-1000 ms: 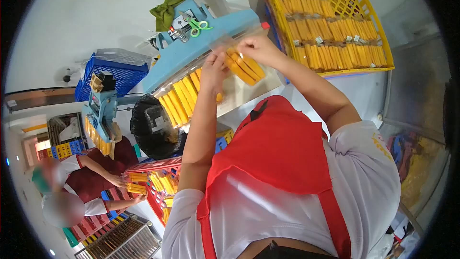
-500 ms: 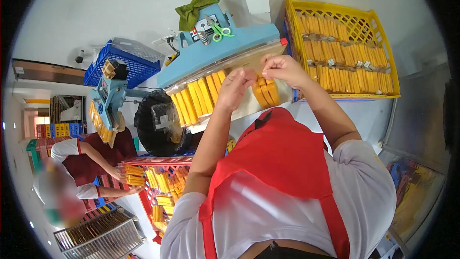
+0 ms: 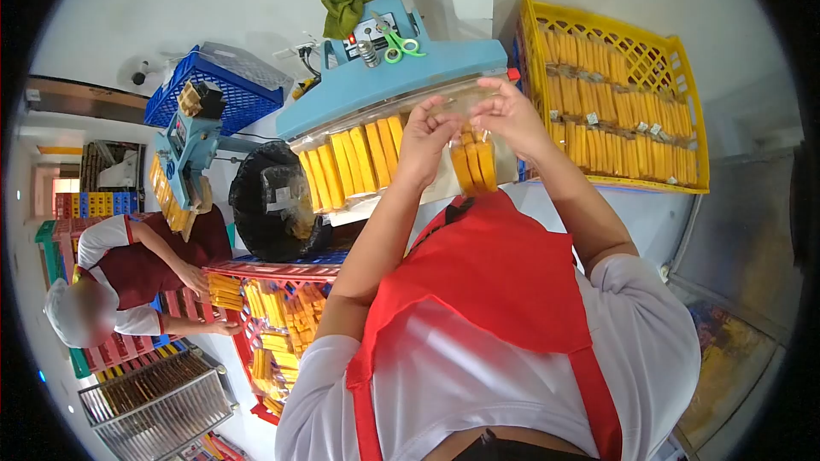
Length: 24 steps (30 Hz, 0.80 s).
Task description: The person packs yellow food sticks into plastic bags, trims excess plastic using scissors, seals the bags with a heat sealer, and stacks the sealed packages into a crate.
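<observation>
Both my hands pinch the clear upper part of a plastic bag of yellow sticks [image 3: 474, 169]. The sticks hang at the bag's lower end, just above the red apron. My left hand [image 3: 423, 143] has its fingers closed on the left side of the film, and my right hand [image 3: 512, 122] grips the right side. Just beyond them is a light-blue bag sealer [image 3: 401, 75]. Several filled bags of yellow sticks [image 3: 350, 160] lie side by side along its front, left of my left hand.
Right of the sealer stands a yellow crate [image 3: 702, 128] with rows of packed bags. Green-handled scissors [image 3: 401, 44] and a green cloth [image 3: 359, 2] rest on the sealer. A black-lined bin [image 3: 256, 213] and a red crate [image 3: 282, 271] are at left, where another person [image 3: 145, 269] holds a bag.
My hands have shifted slightly, and the clear film now shows stretched between them. The bag's sticks hang straighter. At left, the other person's hands and bag have moved a little left and up.
</observation>
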Tool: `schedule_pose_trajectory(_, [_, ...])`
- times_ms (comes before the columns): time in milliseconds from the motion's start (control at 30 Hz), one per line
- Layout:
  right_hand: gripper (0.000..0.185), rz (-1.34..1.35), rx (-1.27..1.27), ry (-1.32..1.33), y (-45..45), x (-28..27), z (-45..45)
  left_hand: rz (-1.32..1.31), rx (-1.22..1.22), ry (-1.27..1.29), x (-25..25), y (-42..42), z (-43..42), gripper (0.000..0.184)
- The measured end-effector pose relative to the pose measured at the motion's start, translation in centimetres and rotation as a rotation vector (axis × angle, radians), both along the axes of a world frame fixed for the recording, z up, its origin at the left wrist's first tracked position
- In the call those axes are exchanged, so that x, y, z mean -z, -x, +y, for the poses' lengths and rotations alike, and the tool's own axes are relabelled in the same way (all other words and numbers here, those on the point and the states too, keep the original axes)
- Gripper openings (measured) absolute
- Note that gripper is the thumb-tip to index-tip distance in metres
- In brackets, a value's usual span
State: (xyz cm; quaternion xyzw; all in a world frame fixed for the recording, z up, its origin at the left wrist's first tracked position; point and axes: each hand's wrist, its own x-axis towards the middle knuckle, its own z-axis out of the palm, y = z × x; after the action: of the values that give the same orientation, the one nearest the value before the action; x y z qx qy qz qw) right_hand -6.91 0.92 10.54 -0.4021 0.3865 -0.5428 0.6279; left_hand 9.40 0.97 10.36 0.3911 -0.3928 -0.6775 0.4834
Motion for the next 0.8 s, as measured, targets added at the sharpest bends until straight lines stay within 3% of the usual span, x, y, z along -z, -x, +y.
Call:
schedule_pose_trajectory(133, [0.04,0.003,-0.003,-0.092,1.1,1.4,-0.3,-0.022,-0.077,-0.056,1.2,0.7,0.0,0.025])
schedule_pose_trajectory(233, [0.037,0.132,0.074,-0.065,0.9,2.0,-0.2,-0.242,-0.116,-0.016,2.9,0.4,-0.1,0.019])
schedule_pose_trajectory(333, [0.036,0.061,0.028,-0.034,1.3,2.3,-0.6,-0.134,-0.136,0.176,3.8,0.4,-0.2,0.009])
schedule_pose_trajectory(433, [0.028,0.005,0.031,-0.048,1.4,3.3,-1.2,-0.337,-0.016,0.22,3.0,0.4,-0.7,0.007])
schedule_pose_trajectory(633, [0.014,0.126,0.001,-0.2,1.3,6.1,-1.6,-0.494,0.017,0.077,4.0,0.5,-1.8,0.014])
schedule_pose_trajectory(700, [0.014,0.099,0.039,-0.226,1.3,8.6,-2.7,-0.248,-0.017,-0.067,5.6,1.1,-1.9,0.023])
schedule_pose_trajectory(800, [0.013,0.021,0.114,-0.354,0.9,10.8,-4.1,-0.26,0.045,-0.138,8.3,1.9,-1.3,0.036])
